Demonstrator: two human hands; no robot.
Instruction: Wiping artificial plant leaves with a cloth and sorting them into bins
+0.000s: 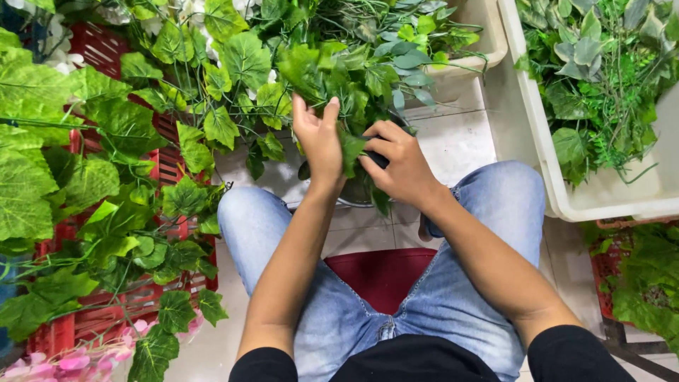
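1. Far left, a red crate sat under a heap of big green leaves, with pink blossoms peeking in at the bottom corner.
2. Moving in, the left hand was up and mostly open, fingers straight, palm pressed against the leafy bunch ahead of the knees.
3. That bunch of artificial greenery sat dead center, above the tiled floor, between the 2 hands and spilling back toward the upper edge.
4. Just beside it, the right hand was curled closed around a dark object; what kind of tool it was could not be told. A leaf lay between the 2 hands, touching both.
5. Below, blue jeans and a red seat showed between the thighs.
6. Right side, a white tub held more mixed green foliage.
7. Bottom right, another red crate carried leaves too.
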